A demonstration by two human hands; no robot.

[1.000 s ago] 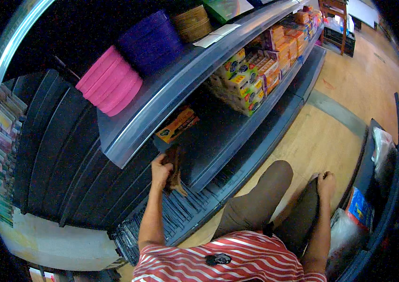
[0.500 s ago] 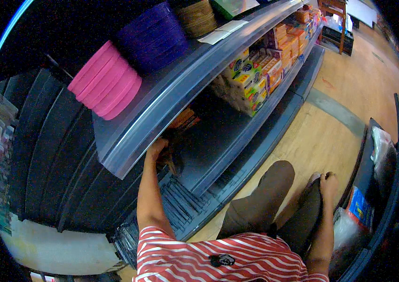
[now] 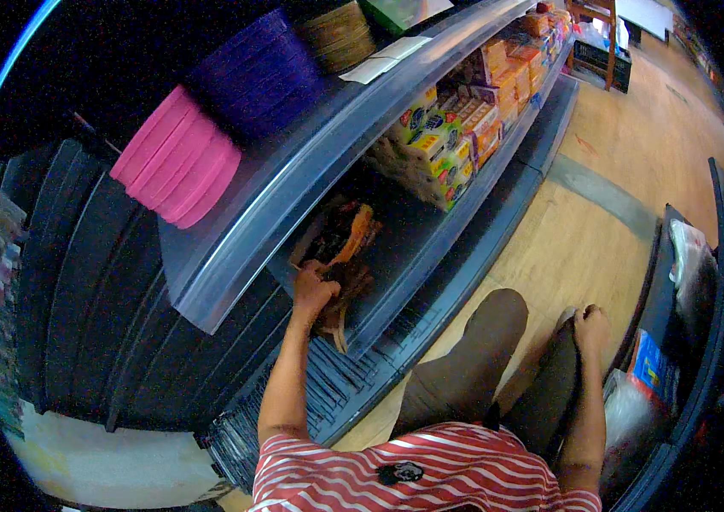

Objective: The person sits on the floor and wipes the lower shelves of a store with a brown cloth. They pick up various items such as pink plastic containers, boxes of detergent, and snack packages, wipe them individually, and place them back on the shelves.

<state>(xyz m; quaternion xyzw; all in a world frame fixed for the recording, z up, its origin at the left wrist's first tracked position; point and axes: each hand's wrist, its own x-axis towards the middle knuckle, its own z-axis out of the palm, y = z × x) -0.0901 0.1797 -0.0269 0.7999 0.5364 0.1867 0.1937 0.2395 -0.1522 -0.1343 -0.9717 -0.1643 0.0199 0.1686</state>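
My left hand (image 3: 315, 288) reaches into the lower shelf with its fingers closed on the near edge of an open-topped cardboard box (image 3: 350, 241). The box is brown and orange, sits tilted and has dark contents that I cannot make out. Torn or folded brown cardboard hangs at its near side. My right hand (image 3: 590, 328) is by my knee in dark trousers, its fingers curled in; whether they hold anything is hidden.
Stacked packs of rolls (image 3: 434, 158) and orange boxes (image 3: 520, 77) stand farther along the lower shelf. On the shelf above are stacks of pink tubs (image 3: 178, 162) and purple tubs (image 3: 259, 72). Plastic-wrapped goods (image 3: 693, 252) line the right, beyond the wooden floor (image 3: 549, 247).
My left hand has moved right and slightly down, and the cardboard box has come out from under the upper shelf's edge into fuller view. My right hand stays by my knee.
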